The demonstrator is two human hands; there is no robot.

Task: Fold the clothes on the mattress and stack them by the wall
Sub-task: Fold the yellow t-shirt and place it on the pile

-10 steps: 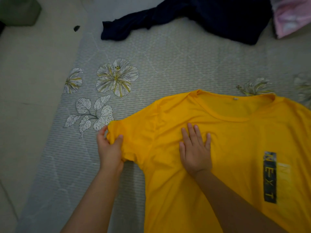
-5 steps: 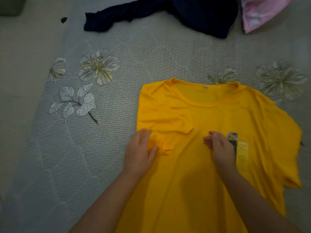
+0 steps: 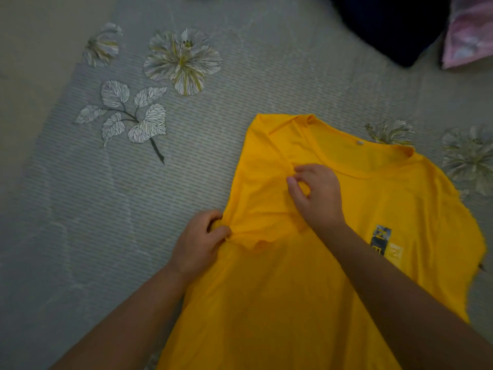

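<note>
Yellow T-shirt (image 3: 306, 276) lies on the mattress (image 3: 186, 182); left hand (image 3: 198, 244) pinches the folded sleeve's edge, right hand (image 3: 317, 198) pinches fabric near the collar: pull the fold taut and straight

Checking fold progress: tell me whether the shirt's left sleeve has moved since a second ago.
Yes. The sleeve now lies folded inward over the yellow shirt, away from the leaf print.
</note>
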